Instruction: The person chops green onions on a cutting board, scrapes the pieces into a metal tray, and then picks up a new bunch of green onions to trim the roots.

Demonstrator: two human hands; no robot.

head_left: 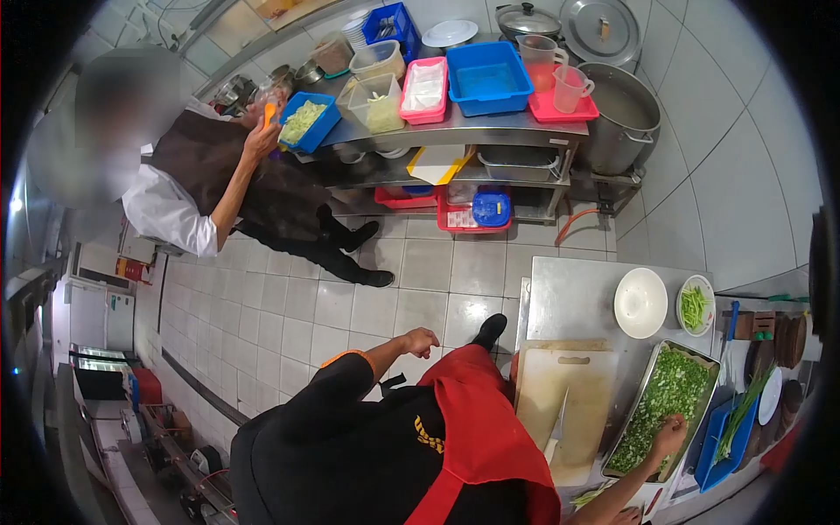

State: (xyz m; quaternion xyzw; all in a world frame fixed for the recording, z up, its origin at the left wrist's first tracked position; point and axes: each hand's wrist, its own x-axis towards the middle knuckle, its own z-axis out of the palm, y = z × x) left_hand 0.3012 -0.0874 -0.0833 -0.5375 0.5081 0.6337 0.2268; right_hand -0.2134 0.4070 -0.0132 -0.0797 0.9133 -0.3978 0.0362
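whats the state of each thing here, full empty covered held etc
right hand, at the greens
left hand, nothing visible in it
greens, chopped
tray, filled with greens
knife, lying unheld
board, flat
big bowl, empty
small bowl, holding cut greens
tall pot, uncovered

Well beyond the left fingers (430, 339), across the tiled floor (367, 308), far steel desk (494, 125) bearing a blue tray (490, 75), a pink tray (423, 115) with white contents and, on a second pink tray (544, 107), clear measuring jugs (573, 92). Farther off to the right of those fingers, big stockpot (612, 144), with a round lid (584, 33) just behind. Ahead and to their left, dark-aproned co-worker (199, 157). Almost straight ahead of them, beneath the desk, blue-lidded box (491, 209) in a red crate (500, 229).
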